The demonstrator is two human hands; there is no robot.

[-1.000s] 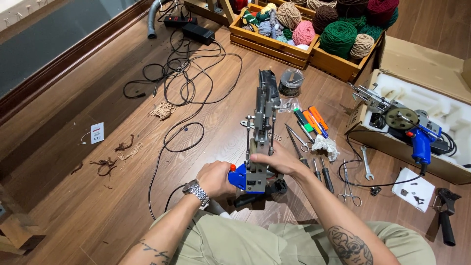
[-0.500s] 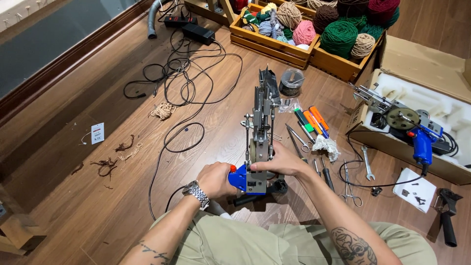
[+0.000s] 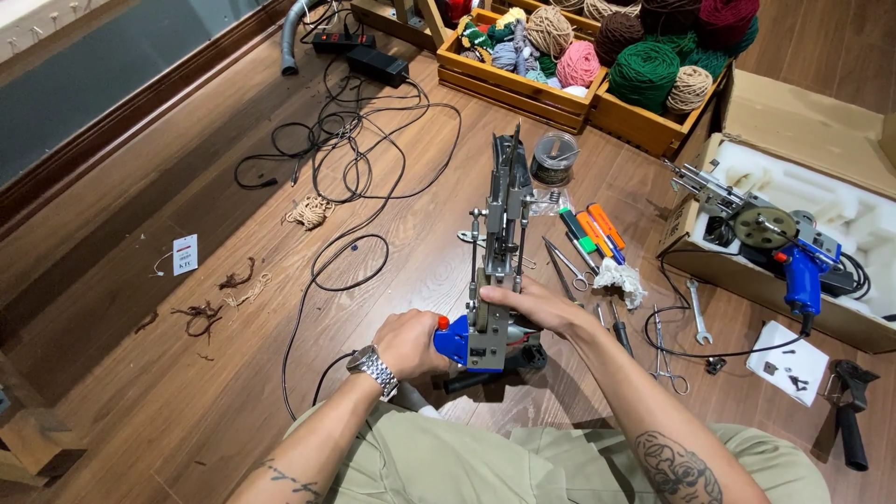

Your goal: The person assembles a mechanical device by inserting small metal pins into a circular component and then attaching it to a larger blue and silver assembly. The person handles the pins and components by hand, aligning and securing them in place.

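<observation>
Left hand: our left hand [image 3: 408, 343] is closing around the blue handle [image 3: 453, 340] of the tufting gun [image 3: 495, 271], bracing the tool so it is not rolling.
Right hand: our right hand [image 3: 537, 306] is lying over the metal frame just above the handle, fingers curled on it — we are judging this as a steadying grip for work on the mechanism.
Where the gun is: it is lying on the wooden floor [image 3: 187, 392] right in front of our knees, its needle end pointing away toward the yarn crates [image 3: 560, 89].
How it looks: we are seeing a long grey steel frame with rods and screws, a blue plastic grip, an orange button.
Within reach: pens [image 3: 593, 229], scissors [image 3: 569, 266] and a wrench [image 3: 698, 322] are lying just right of the gun — a second tufting gun [image 3: 775, 233] is sitting in its foam-lined box [image 3: 840, 210].
</observation>
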